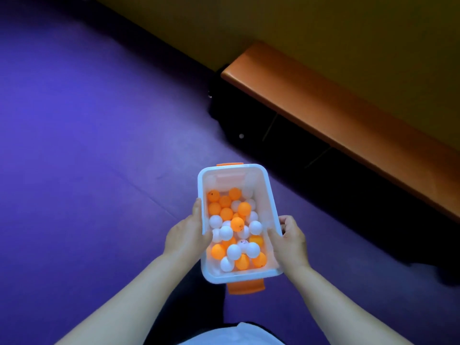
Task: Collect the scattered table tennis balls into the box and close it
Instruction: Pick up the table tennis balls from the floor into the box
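I hold a translucent white box (263,181) with orange end clasps in front of me, above the purple floor. Several orange and white table tennis balls (236,229) lie inside it, and no lid is on it. My left hand (185,236) grips the box's left wall, thumb over the rim. My right hand (290,236) grips the right wall, fingers curled round the rim. One white ball (241,135) lies on the floor in the dark shadow under the bench.
An orange padded bench (348,115) runs along the yellow wall at the right, with a dark gap beneath it. Purple floor (87,133) spreads to the left and ahead. My dark trousers and white shirt show at the bottom edge.
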Demonstrator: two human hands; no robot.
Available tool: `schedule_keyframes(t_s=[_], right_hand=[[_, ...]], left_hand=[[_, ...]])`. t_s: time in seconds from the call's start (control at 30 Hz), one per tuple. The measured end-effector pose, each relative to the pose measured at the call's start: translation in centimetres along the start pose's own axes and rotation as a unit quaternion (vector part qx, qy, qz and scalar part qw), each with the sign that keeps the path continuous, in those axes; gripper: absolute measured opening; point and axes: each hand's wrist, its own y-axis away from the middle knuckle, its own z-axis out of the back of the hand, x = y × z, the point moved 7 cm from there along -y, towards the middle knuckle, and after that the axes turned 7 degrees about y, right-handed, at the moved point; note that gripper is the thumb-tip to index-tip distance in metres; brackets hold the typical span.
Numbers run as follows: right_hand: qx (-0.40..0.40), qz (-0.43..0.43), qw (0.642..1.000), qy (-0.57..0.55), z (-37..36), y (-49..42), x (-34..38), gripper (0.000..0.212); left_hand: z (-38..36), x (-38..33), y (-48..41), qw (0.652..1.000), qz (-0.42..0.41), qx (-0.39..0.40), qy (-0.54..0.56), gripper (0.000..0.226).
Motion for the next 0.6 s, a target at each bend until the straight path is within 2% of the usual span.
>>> schedule_keyframes(t_s=[0.37,0.43,0.53,0.6], right_hand=[[0.005,0.01,0.999,0.043,3.7,-21.8,10.9,0.007],[0.02,0.021,0.999,0.042,3.7,-25.1,12.7,0.007],[0.052,0.037,0.996,0.063,2.9,-31.1,15.0,0.009],[0.074,0.046,0.992,0.087,2.0,-35.7,16.2,0.009]], left_hand=[[5.8,-9.2,-20.7,0.996,0.025,-0.002,0.085,0.066],[6.5,-10.0,-23.8,0.994,0.043,-0.007,0.105,0.059],[6.8,-10.7,-28.5,0.982,0.087,-0.029,0.164,0.033],[6.6,-11.1,-31.9,0.973,0.126,-0.04,0.189,0.027]])
